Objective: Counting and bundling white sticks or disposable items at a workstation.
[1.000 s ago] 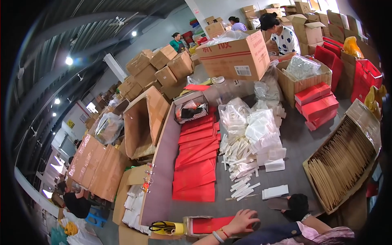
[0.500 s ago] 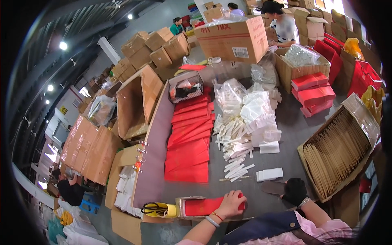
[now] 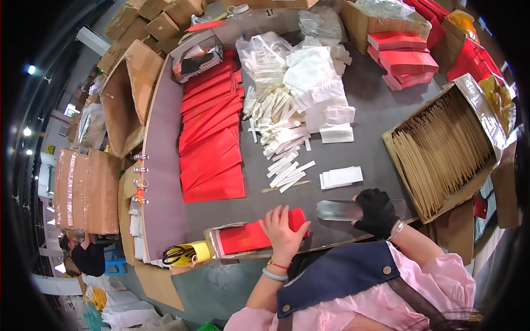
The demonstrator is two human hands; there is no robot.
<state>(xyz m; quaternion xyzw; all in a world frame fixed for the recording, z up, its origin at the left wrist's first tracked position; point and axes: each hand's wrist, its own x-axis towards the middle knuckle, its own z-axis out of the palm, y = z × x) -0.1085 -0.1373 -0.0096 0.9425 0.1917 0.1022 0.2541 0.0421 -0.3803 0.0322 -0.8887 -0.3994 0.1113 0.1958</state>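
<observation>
My left hand [image 3: 283, 233] lies with its fingers spread on red paper packets [image 3: 243, 238]. These rest in a shallow cardboard tray [image 3: 212, 243] at the table's front edge. My right hand [image 3: 377, 210], in a black fingerless glove, is closed on a flat shiny strip [image 3: 335, 210] with a rounded end. The strip shows on both sides of that hand, and its exact kind is unclear. Just beyond it is a small stack of white paper slips [image 3: 341, 177]. Left of the tray sits a yellow holder [image 3: 200, 251] with black-handled scissors [image 3: 178, 255].
Overlapping red envelopes [image 3: 212, 160] run along the left board. White strips and sheets [image 3: 314, 83] are heaped mid-table. At right a carton of brown card pieces [image 3: 444, 154] leans; bundled red packets [image 3: 406, 60] stand behind it. A wire basket [image 3: 197, 55] occupies the far left corner.
The view has tilted downward and shifted. My left hand has gone from curling over the packets' right end to lying spread on top. My right hand keeps the shiny strip.
</observation>
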